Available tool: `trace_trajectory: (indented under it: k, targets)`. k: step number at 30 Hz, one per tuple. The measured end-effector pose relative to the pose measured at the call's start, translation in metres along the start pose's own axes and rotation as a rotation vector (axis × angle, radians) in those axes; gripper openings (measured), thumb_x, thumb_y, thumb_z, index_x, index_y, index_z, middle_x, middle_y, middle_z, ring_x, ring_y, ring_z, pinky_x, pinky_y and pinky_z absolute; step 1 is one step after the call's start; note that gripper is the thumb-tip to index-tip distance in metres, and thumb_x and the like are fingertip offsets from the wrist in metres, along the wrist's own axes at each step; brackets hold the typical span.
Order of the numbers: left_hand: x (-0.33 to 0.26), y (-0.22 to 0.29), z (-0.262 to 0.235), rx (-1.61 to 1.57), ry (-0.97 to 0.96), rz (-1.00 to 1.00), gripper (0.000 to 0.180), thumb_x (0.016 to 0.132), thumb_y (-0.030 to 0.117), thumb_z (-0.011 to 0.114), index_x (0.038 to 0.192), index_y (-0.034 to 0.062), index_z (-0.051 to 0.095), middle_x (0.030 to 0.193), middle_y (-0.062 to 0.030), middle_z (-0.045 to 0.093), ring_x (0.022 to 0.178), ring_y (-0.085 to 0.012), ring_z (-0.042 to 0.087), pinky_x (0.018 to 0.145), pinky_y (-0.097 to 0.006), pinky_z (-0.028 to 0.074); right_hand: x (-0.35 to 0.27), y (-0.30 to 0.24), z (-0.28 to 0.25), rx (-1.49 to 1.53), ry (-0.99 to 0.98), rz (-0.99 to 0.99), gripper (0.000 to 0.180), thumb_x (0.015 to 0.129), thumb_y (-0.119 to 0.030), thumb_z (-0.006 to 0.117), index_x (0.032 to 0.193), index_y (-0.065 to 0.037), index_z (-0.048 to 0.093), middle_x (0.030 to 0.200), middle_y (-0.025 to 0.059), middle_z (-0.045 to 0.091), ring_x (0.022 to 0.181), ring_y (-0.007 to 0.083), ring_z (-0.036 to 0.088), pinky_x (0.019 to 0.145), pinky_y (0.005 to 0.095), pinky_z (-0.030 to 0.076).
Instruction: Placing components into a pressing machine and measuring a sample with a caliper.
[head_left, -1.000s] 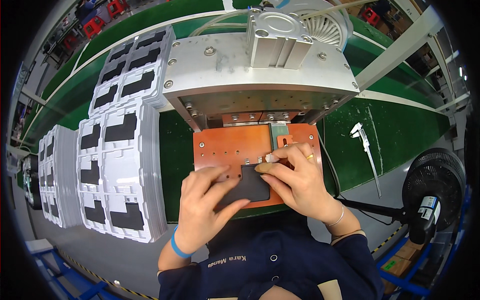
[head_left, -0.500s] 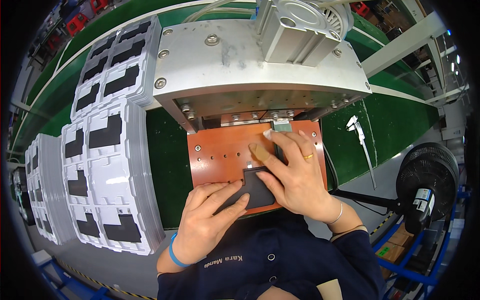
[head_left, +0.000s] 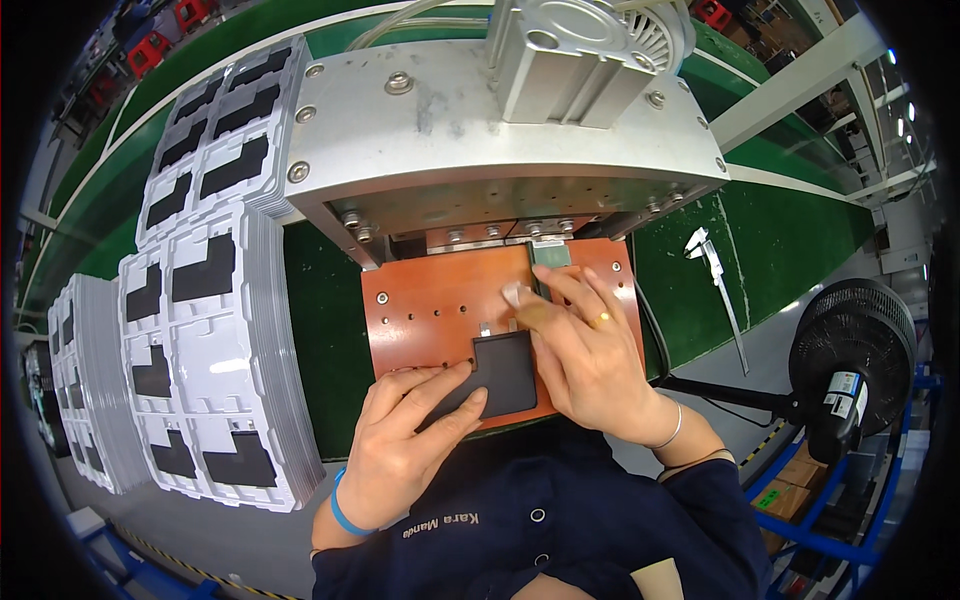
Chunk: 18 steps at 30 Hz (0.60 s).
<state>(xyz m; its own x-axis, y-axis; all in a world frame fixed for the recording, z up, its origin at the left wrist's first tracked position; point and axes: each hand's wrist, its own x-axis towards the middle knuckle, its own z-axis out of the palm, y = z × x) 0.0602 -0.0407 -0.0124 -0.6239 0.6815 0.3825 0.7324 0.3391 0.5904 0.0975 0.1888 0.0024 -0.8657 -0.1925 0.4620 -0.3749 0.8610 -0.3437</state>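
On the orange plate (head_left: 420, 290), a flat black L-shaped piece (head_left: 508, 372) lies at the near edge, with small silver tabs (head_left: 486, 328) at its far end. My left hand (head_left: 405, 425) grips it from the left, thumb on top and fingertips along its inner corner. Just right of the piece's far end, my right hand (head_left: 590, 355) hovers over the plate with bent fingers. Motion smears its fingertips, and a white patch shows at one of them. Beyond that hand, a green block with a dark strip (head_left: 550, 256) sits partly covered by its fingers.
A heavy metal press frame (head_left: 500, 135) with a cylinder (head_left: 565, 75) stands over the plate's far side. Stacked white trays (head_left: 205, 335) with similar black pieces are at left. A caliper (head_left: 722, 290) lies on the green bench at right, near a black fan (head_left: 850, 350).
My right thumb and fingers have come off the black piece, and the fingers are drawn closer together. My left hand keeps its hold. The whole view has shifted slightly.
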Motion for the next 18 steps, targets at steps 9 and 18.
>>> trace_trajectory:
  k: [9,18]
  targets:
    - [0.025,-0.005,-0.005,0.016,0.044,-0.002,0.036,0.069,0.008,0.082,0.106,0.0094,0.078,0.115,-0.0117,0.068,0.1,-0.0288,0.061,0.084,-0.038,0.053,-0.017,0.016,-0.025,0.095,0.08,0.1,0.023,0.079,-0.002,0.073,0.102,-0.004,0.071,0.125,0.0137,0.067,0.114,0.0318,0.061,0.095,0.0389,0.048]
    - [0.064,-0.017,0.001,0.047,0.025,-0.039,0.033,0.07,0.007,0.08,0.103,0.0088,0.079,0.113,-0.0115,0.069,0.1,-0.0286,0.062,0.082,-0.036,0.054,-0.015,0.024,-0.029,0.05,-0.26,0.07,0.042,0.082,-0.017,0.076,0.122,-0.01,0.069,0.142,0.0058,0.055,0.134,0.027,0.046,0.11,0.048,0.036]
